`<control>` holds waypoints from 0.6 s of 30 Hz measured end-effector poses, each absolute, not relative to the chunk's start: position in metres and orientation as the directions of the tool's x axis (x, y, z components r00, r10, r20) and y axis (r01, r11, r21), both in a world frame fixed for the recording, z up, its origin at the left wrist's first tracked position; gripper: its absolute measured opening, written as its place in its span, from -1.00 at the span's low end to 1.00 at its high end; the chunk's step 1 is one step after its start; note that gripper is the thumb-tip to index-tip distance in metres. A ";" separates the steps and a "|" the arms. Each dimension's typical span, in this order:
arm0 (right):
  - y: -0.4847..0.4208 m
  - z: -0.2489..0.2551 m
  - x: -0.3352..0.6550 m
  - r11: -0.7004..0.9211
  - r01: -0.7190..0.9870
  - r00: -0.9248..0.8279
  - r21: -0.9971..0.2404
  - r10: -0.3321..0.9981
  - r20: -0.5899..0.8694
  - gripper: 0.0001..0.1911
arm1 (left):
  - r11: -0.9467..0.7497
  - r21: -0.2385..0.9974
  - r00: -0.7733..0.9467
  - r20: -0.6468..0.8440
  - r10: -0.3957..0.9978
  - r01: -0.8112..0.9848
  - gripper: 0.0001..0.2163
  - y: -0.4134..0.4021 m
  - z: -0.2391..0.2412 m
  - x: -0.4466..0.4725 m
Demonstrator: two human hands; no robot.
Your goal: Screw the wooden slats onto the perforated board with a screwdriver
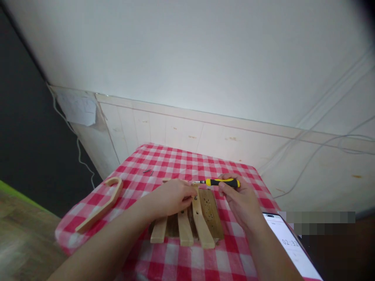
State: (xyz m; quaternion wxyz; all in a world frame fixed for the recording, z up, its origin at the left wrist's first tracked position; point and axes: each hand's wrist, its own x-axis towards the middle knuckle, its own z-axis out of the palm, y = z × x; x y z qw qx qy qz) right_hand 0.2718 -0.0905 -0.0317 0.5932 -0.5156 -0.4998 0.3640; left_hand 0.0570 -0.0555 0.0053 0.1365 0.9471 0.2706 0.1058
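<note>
Board (212,210) partly hidden; forearms (117,238) cropped

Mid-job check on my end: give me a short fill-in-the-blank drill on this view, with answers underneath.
1. The right hand holds a yellow-and-black ____.
2. Over the holed board, the near ends of ____ wooden pieces show side by side.
3. The separate hooked piece lies to the person's ____ of the board.
4. The phone lies to its ____.

Answers: screwdriver; three; left; right

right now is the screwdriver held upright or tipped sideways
Tipped sideways: the right hand holds the screwdriver roughly level, its shaft pointing toward the left hand.
</note>
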 end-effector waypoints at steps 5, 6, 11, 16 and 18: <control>-0.107 0.015 0.272 0.192 0.056 0.138 -0.980 0.970 0.198 -0.73 | -0.837 0.344 0.854 0.154 0.497 0.425 -0.86 -0.056 -0.002 0.057; -0.110 0.028 0.272 0.181 0.118 0.077 -0.976 0.979 0.191 -0.74 | -0.828 0.339 0.844 0.146 0.515 0.447 -0.85 -0.056 -0.003 0.058; -0.113 0.086 0.268 0.285 0.520 -0.108 -0.805 0.957 0.269 -0.64 | -0.794 0.254 0.804 0.090 0.588 0.552 -0.81 -0.058 -0.007 0.062; -0.098 0.107 0.256 0.373 0.726 -0.296 -0.578 0.928 0.226 -0.85 | -0.796 0.248 0.806 0.088 0.586 0.552 -0.77 -0.056 -0.008 0.062; -0.093 0.105 0.253 0.405 0.729 -0.319 -0.552 0.914 0.249 -0.84 | -0.774 0.282 0.779 0.120 0.615 0.567 -0.81 -0.055 -0.008 0.062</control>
